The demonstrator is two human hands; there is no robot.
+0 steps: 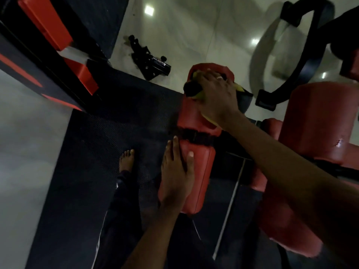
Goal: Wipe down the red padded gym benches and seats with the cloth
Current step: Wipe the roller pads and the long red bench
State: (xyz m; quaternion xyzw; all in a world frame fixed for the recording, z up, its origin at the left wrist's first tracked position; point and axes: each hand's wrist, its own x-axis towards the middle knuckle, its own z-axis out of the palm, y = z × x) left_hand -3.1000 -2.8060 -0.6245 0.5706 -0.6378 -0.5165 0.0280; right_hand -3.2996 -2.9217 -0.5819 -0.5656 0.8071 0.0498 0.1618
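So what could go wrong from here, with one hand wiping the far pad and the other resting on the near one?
1. The right hand presses the yellow cloth close to a black knob; the cloth could snag there.
2. The left hand leans on the near red pad; if that pad pivots, balance may go.
3. A bare foot stands beside the frame, and black hardware lies on the shiny floor: a stubbing or tripping hazard.

You're in a gym: red padded benches (196,121), black rubber floor mat (97,152), black-and-red machine frame (48,47) nearby.
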